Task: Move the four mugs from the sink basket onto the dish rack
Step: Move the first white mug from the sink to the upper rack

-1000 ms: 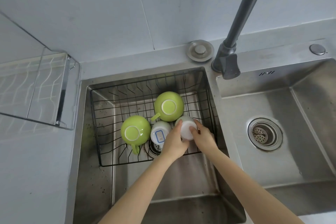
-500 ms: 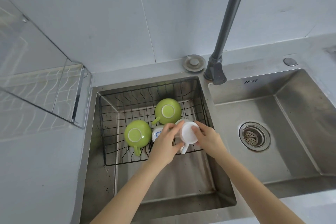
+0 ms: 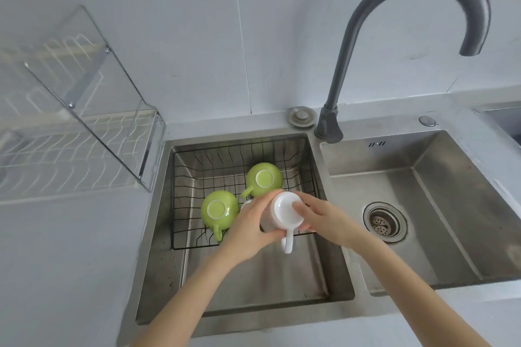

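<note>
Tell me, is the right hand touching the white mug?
Touching. The head view shows the right hand with fingertips pressed on the upturned base of the white mug, while the left hand grips its side.

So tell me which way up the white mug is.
Upside down: white mug shows its base, handle pointing toward the camera, held between left hand and right hand.
</note>
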